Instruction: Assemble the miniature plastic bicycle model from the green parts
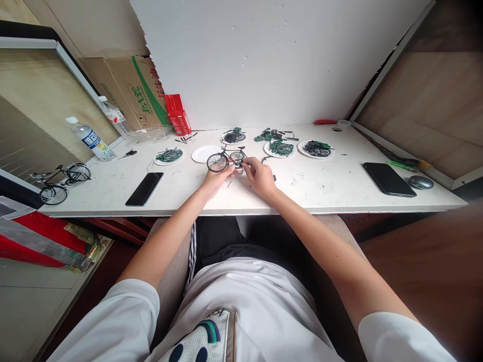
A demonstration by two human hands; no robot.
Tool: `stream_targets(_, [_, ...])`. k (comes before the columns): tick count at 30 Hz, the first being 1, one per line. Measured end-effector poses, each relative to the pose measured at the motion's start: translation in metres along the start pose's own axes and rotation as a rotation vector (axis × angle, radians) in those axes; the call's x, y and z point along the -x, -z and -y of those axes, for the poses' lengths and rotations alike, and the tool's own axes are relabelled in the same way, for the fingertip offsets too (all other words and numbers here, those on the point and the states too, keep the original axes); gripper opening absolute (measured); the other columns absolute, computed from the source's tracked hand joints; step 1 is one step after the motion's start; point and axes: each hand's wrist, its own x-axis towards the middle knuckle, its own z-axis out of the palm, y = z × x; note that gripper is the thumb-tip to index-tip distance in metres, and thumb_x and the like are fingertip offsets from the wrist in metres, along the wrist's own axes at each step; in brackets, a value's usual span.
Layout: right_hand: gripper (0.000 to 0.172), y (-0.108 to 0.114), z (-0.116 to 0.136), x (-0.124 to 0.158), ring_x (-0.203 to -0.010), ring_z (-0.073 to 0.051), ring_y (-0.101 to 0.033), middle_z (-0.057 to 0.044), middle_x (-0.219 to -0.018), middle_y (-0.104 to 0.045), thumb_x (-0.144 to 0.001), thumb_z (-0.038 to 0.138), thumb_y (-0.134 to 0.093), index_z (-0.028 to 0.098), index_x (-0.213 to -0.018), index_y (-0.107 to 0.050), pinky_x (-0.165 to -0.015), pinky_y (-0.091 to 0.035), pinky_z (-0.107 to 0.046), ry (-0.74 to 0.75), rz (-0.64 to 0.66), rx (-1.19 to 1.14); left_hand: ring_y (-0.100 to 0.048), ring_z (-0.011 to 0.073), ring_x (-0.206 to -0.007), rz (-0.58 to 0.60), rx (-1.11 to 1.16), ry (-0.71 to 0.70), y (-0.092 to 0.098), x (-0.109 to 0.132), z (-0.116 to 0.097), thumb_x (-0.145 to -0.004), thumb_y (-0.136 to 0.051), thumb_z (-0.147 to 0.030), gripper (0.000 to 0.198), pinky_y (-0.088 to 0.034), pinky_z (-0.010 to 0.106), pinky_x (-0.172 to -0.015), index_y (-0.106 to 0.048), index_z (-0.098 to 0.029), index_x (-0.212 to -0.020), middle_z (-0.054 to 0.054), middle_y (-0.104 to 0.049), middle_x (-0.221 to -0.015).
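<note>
As left hand (pixel 218 180) and right hand (pixel 261 177) pinch the bicycle (pixel 225 160), plates (pixel 206 153) dot the table (pixel 320 185).

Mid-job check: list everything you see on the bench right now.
model bicycle: one, black, table centre, between both hands
second bicycle: one, black, far left
paper plates: five, white, back row; four hold parts
phones: two, black, left and right
water bottles: two, clear, back left
cardboard box: one, brown, against wall
mouse: one, grey, far right
table: one, white
left hand: holds model at its left wheel
right hand: fingers at its right wheel
</note>
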Motion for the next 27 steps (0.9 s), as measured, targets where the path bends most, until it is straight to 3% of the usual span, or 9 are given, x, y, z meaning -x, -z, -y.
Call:
stream_targets(17, [0.049,0.001,-0.0006,-0.0012,-0.056,-0.017,-0.05,0.0,-0.066,-0.063,-0.111,0.06,-0.042,0.02,-0.116,-0.07,-0.061,-0.035,-0.029,-0.029,-0.006,-0.012,-0.079,0.0283,-0.104,0.065,-0.081,-0.051,-0.0013,0.0026,-0.0014,-0.077,-0.095,-0.044,0.057,-0.06,0.049,-0.104,-0.073,-0.017,-0.122,0.012,-0.081,-0.115])
stream_targets(22, [0.053,-0.0004,-0.0038,-0.0015,-0.056,-0.017,-0.051,-0.001,-0.064,-0.062,-0.11,0.064,-0.042,0.02,-0.113,-0.072,-0.062,-0.036,-0.029,-0.014,0.003,-0.03,-0.077,0.0294,-0.111,0.054,-0.093,-0.09,-0.0019,0.0021,-0.0006,-0.075,-0.097,-0.041,0.055,-0.061,0.051,-0.107,-0.073,-0.017,-0.118,0.013,-0.078,-0.125])
stream_targets(27, [0.052,0.0007,0.0002,-0.0005,-0.055,-0.017,-0.051,-0.001,-0.065,-0.062,-0.11,0.062,-0.043,0.019,-0.117,-0.071,-0.062,-0.036,-0.029,-0.008,0.006,-0.025,-0.075,0.0313,-0.117,0.016,-0.096,-0.101,-0.0042,0.0016,0.0011,-0.074,-0.097,-0.041,0.056,-0.06,0.051,-0.108,-0.074,-0.016,-0.119,0.013,-0.079,-0.121])
